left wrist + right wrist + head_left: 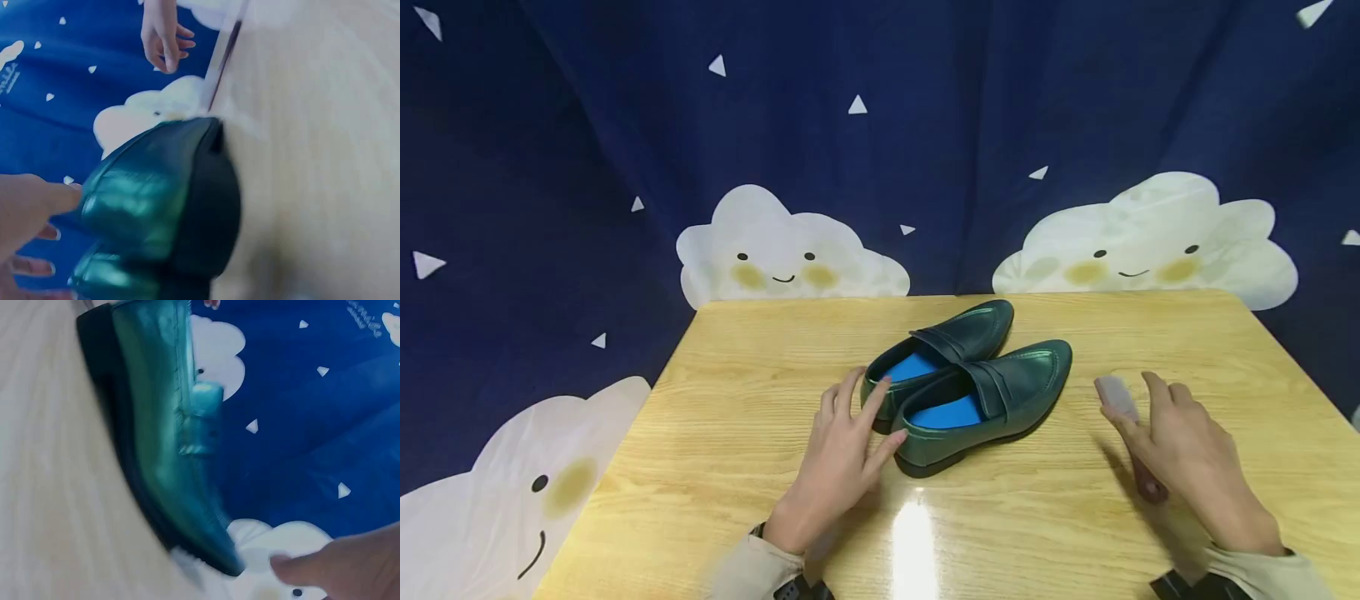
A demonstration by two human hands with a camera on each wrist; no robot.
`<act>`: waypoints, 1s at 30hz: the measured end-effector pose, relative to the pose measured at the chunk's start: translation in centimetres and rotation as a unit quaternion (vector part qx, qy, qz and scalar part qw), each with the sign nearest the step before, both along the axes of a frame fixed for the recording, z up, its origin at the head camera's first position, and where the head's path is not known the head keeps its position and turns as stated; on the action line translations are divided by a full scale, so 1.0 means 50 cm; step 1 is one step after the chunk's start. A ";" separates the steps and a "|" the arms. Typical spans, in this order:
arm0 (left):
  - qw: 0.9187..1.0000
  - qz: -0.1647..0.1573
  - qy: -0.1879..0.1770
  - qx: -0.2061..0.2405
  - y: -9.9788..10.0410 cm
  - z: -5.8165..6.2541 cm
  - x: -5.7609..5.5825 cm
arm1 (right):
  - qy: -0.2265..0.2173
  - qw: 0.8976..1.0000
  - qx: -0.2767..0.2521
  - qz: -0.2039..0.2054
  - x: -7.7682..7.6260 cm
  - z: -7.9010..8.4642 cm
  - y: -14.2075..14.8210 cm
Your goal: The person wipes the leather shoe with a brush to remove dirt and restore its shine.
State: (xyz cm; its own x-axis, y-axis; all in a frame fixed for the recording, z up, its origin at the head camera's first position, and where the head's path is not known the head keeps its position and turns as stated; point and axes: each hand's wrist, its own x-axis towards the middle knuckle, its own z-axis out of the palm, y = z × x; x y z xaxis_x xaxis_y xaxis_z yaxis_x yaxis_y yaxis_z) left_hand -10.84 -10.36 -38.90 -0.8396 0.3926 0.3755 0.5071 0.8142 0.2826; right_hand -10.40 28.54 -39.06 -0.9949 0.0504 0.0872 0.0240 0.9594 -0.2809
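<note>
A pair of dark green loafers with blue insoles stands on the table, toes pointing to the far right. The near loafer [1026,387] partly overlaps the far loafer [973,329]. At their heels is my left hand [831,454], fingers spread, thumb and index finger close to the heel rims; contact cannot be told. My right hand [1187,446] hovers right of the loafers with bent, parted fingers. Beside its thumb lies a brush [1118,397] with pale bristles and a brown handle, partly hidden by the hand. In the right wrist view, the near loafer [153,425] shows side-on.
The light wooden table [737,517] carries the loafers and the brush. Behind it hangs a dark blue curtain [925,167] with white triangles and smiling clouds. Light glares off the table's near middle. Dark straps sit at both wrists.
</note>
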 end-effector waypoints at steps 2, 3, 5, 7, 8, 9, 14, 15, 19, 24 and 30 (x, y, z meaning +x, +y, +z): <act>0.999 -0.028 0.012 0.020 0.011 -0.013 0.002 | -0.039 0.999 -0.008 -0.017 0.003 -0.006 0.011; 0.999 -0.040 0.011 0.028 0.016 -0.019 0.001 | -0.055 0.998 -0.012 -0.023 0.004 -0.010 0.016; 0.998 -0.056 0.000 0.037 0.024 -0.030 -0.001 | -0.082 0.996 -0.020 -0.033 0.005 -0.021 0.023; 0.997 -0.062 -0.006 0.037 0.029 -0.039 -0.004 | -0.102 0.994 -0.027 -0.040 0.005 -0.034 0.028; 0.997 -0.062 -0.010 0.038 0.031 -0.043 -0.006 | -0.114 0.992 -0.029 -0.044 0.005 -0.040 0.029; 0.997 -0.063 -0.012 0.040 0.033 -0.045 -0.007 | -0.124 0.991 -0.032 -0.048 0.005 -0.045 0.031; 0.995 -0.076 -0.007 0.057 0.043 -0.045 -0.012 | -0.148 0.987 -0.030 -0.053 0.009 -0.064 0.039; 0.995 -0.080 -0.001 0.061 0.046 -0.044 -0.013 | -0.145 0.988 -0.030 -0.052 0.009 -0.066 0.040; 0.991 -0.093 0.011 0.094 0.059 -0.041 -0.020 | -0.142 0.988 -0.036 -0.048 0.005 -0.069 0.046; 0.978 -0.100 -0.008 0.183 0.066 -0.052 -0.027 | -0.181 0.980 -0.073 -0.043 0.000 -0.062 0.058; 0.950 -0.097 -0.039 0.294 0.070 -0.049 -0.040 | -0.121 0.984 -0.126 0.018 0.016 -0.070 0.074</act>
